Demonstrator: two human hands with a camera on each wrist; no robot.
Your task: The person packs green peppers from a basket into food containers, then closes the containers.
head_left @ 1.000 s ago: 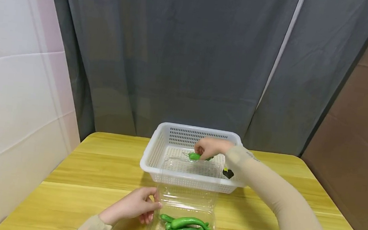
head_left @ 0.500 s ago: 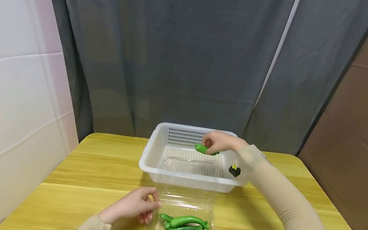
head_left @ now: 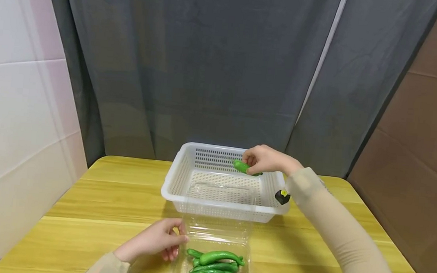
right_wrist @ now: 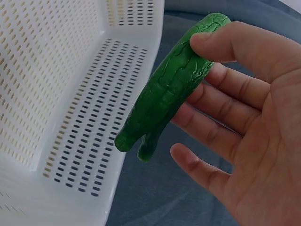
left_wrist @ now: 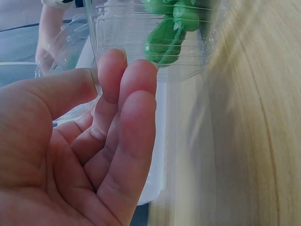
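- At centre frame in the head view, the right hand (head_left: 265, 159) holds a green pepper (head_left: 245, 167) above the far right part of the white perforated basket (head_left: 173, 184), thumb and fingers pinching it
- In the right wrist view, that pepper (right_wrist: 171, 84) lies across the fingers (right_wrist: 225, 110) with the thumb pressing its upper end; the basket wall (right_wrist: 61, 89) fills the left of the frame
- At lower centre, the left hand (head_left: 154, 243) rests on the wooden table (head_left: 91, 212), fingertips touching the left edge of a clear plastic clamshell box (head_left: 215, 236), fingers loosely bent
- Inside the box, at the bottom edge, lies a pile of green peppers (head_left: 216, 270)
- The clamshell's open lid leans towards the basket's near wall
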